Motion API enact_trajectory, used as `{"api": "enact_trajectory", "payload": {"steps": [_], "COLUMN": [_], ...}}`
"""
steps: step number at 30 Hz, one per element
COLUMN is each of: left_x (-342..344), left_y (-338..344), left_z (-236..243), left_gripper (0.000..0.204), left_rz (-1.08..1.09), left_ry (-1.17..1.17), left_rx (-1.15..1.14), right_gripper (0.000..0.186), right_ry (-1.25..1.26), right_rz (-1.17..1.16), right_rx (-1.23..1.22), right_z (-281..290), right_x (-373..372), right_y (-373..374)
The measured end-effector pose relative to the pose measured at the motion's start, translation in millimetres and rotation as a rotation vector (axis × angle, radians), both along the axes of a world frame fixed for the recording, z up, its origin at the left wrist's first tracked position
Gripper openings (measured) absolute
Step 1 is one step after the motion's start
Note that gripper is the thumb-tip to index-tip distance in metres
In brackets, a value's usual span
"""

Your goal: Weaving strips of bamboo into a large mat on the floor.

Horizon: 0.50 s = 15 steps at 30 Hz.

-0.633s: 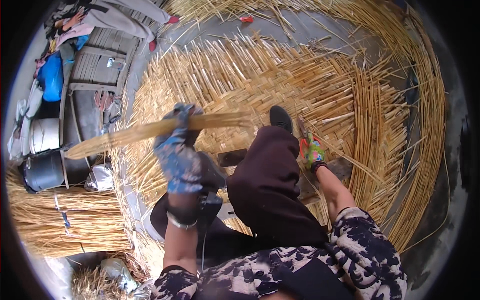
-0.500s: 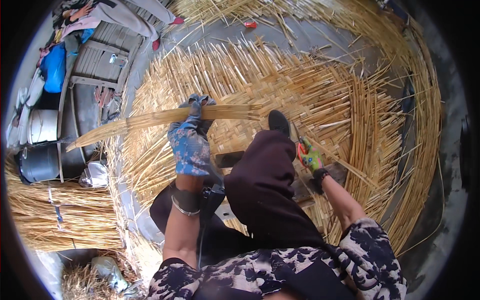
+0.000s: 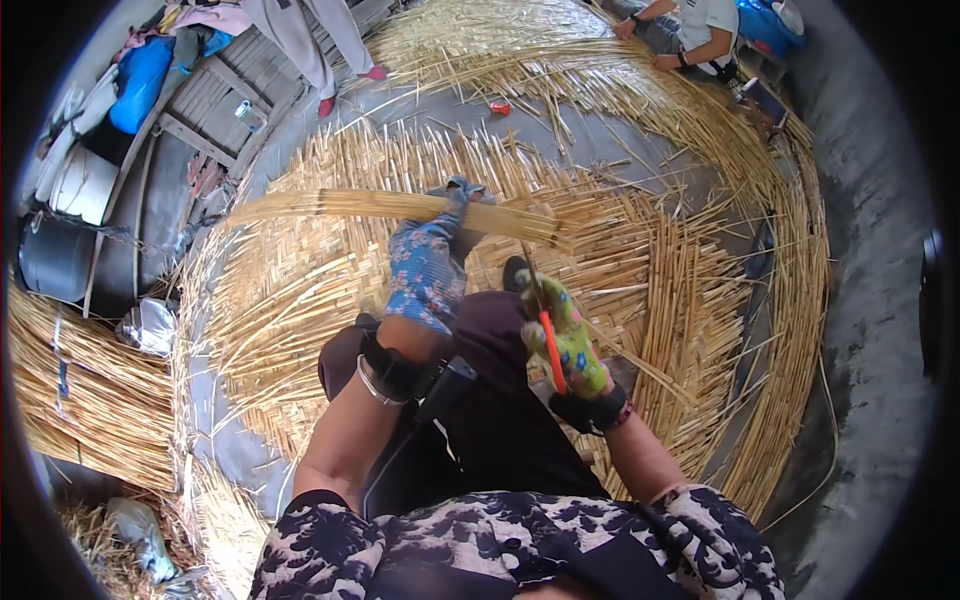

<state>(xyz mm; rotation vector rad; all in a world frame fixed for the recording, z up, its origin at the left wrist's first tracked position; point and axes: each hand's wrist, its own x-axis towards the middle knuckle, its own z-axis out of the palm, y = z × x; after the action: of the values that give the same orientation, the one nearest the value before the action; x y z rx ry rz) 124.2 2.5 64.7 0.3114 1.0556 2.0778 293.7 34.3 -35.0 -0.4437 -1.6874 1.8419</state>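
Observation:
My left hand (image 3: pixel 435 250), in a blue floral glove, is closed around a flat bundle of pale split reed strips (image 3: pixel 315 203) held crosswise over my lap. My right hand (image 3: pixel 555 335), in a green floral glove, grips an orange-handled cutting tool (image 3: pixel 549 350); its dark narrow blade points up at the bundle’s right end, close to or touching it, I cannot tell which. Underneath spreads a woven reed mat (image 3: pixel 280 330) with loose ends along its edges. My dark-trousered legs and one dark shoe (image 3: pixel 515 273) are on it.
Reed bundles lie left (image 3: pixel 90 400) and curve round the right (image 3: pixel 795 330). A wooden platform (image 3: pixel 210 130) holds cloths and a blue bag (image 3: pixel 140 85). A black bucket (image 3: pixel 55 260) stands left. A standing person’s legs (image 3: pixel 300 45) and another seated person (image 3: pixel 700 35) are at the back.
My right hand has risen leftward with the tool to the bundle’s right end. My left hand and bundle have shifted up and right. The seated person has come into view as the camera turned.

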Motion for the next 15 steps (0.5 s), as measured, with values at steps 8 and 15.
{"api": "enact_trajectory", "payload": {"steps": [8,15], "left_x": [-1.7,2.4], "left_y": [12.6,1.0], "left_z": [-18.3,-33.8], "left_gripper": [0.018,0.025], "left_rz": [0.04,-0.055], "left_ry": [0.017,1.721], "left_rx": [-0.299,-0.509], "right_gripper": [0.021,0.024], "right_ry": [0.091,-0.507], "right_rz": [-0.258,-0.31], "right_rx": [-0.276,0.602], "right_z": [2.2,-78.1], "right_x": [-23.0,29.9], "right_y": [-7.2,27.6]}}
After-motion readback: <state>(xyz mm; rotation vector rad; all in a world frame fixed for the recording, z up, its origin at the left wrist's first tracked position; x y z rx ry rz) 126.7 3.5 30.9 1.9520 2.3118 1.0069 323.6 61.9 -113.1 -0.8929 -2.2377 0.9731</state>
